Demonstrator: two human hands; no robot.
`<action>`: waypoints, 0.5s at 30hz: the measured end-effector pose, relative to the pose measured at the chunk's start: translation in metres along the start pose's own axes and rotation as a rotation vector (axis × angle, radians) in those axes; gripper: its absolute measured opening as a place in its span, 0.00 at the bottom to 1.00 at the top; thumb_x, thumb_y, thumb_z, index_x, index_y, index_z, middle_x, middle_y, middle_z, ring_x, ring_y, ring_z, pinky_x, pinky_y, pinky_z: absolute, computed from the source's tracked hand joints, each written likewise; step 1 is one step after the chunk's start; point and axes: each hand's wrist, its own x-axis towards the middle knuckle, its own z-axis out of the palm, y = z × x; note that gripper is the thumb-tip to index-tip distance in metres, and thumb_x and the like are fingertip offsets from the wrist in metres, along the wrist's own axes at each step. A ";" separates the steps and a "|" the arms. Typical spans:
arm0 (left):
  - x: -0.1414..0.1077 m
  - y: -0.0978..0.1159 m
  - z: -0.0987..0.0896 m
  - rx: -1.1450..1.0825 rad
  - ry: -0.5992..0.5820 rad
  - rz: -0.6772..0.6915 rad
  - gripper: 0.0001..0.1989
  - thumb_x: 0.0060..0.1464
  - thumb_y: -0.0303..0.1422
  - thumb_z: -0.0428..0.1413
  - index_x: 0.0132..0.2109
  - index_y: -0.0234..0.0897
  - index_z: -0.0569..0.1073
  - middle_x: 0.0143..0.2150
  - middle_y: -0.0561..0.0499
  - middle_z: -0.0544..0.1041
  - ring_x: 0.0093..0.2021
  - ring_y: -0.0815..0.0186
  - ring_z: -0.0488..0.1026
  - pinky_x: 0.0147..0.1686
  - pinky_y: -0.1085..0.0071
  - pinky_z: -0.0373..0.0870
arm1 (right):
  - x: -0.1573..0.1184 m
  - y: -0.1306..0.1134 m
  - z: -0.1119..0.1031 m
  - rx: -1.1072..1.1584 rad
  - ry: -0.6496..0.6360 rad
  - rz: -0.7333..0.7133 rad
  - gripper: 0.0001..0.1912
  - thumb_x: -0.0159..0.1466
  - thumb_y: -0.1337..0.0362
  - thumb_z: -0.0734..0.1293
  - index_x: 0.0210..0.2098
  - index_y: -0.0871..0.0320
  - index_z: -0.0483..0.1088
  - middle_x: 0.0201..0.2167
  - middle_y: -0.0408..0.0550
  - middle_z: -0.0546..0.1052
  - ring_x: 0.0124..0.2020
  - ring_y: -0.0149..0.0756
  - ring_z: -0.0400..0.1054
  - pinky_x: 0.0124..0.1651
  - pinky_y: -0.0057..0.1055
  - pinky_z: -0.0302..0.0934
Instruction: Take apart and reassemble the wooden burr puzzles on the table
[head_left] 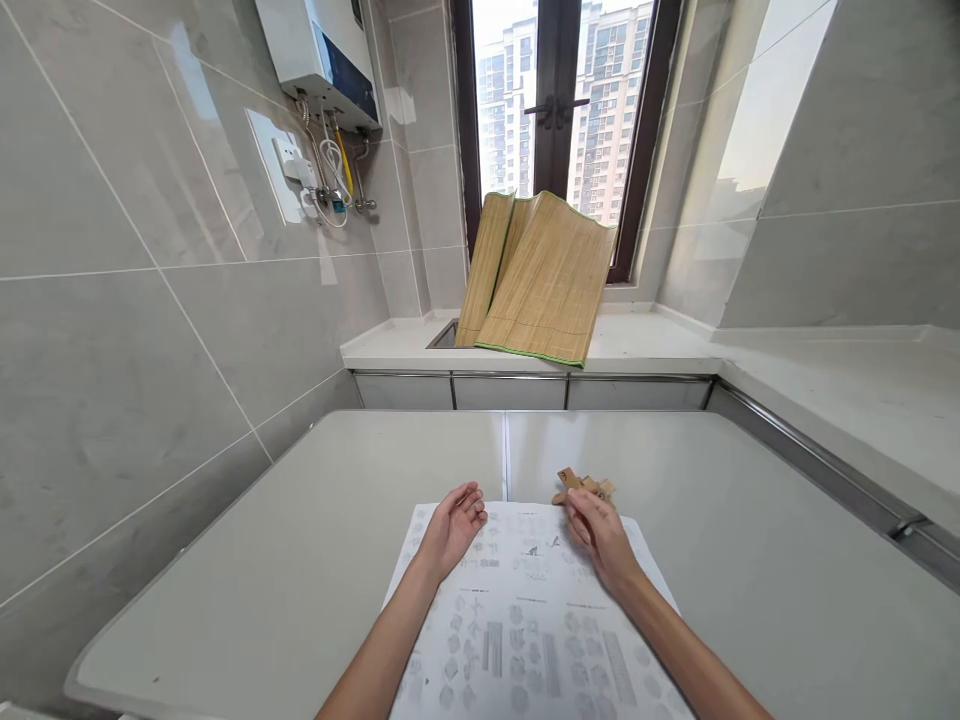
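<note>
A large white printed sheet [531, 625] lies flat on the table, covered with faint grey drawings in groups and small text. My left hand [452, 530] rests over its upper left part, palm turned inward, fingers loosely bent with nothing in them. At the sheet's upper right, my right hand [601, 532] has its thumb and fingers pinched together at the near side of a small cluster of flat brown cut-out pieces [600, 488]. The fingertips touch one piece; its full outline is hidden. The cluster sits at the sheet's far edge. Small dark marks show on the sheet between my hands.
The pale table [247, 590] has a seam down its middle. Beyond it, a white counter [652, 340] bears a folded bamboo mat [551, 280] leaning toward the window. A water heater [322, 60] with hoses hangs on the tiled left wall. Metal-edged panels line the counter's front.
</note>
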 end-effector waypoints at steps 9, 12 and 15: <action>-0.005 -0.001 0.005 0.113 -0.028 0.014 0.04 0.58 0.28 0.65 0.40 0.32 0.78 0.35 0.49 0.75 0.32 0.70 0.71 0.37 0.72 0.72 | 0.025 0.001 -0.059 -0.429 0.607 -0.177 0.25 0.67 0.39 0.61 0.27 0.53 0.65 0.18 0.37 0.64 0.23 0.35 0.55 0.31 0.33 0.52; -0.007 0.003 0.008 0.199 -0.062 0.019 0.06 0.56 0.29 0.66 0.40 0.32 0.77 0.35 0.49 0.74 0.32 0.69 0.71 0.37 0.70 0.71 | 0.030 0.008 -0.069 -0.467 0.610 -0.140 0.25 0.67 0.40 0.61 0.27 0.53 0.66 0.17 0.38 0.66 0.22 0.36 0.57 0.32 0.33 0.54; -0.002 0.013 0.010 0.266 -0.084 0.063 0.09 0.55 0.30 0.67 0.40 0.33 0.76 0.36 0.50 0.73 0.31 0.70 0.69 0.35 0.72 0.69 | 0.034 0.014 -0.075 -0.500 0.587 -0.108 0.25 0.67 0.40 0.61 0.27 0.53 0.67 0.17 0.39 0.67 0.22 0.37 0.60 0.33 0.33 0.55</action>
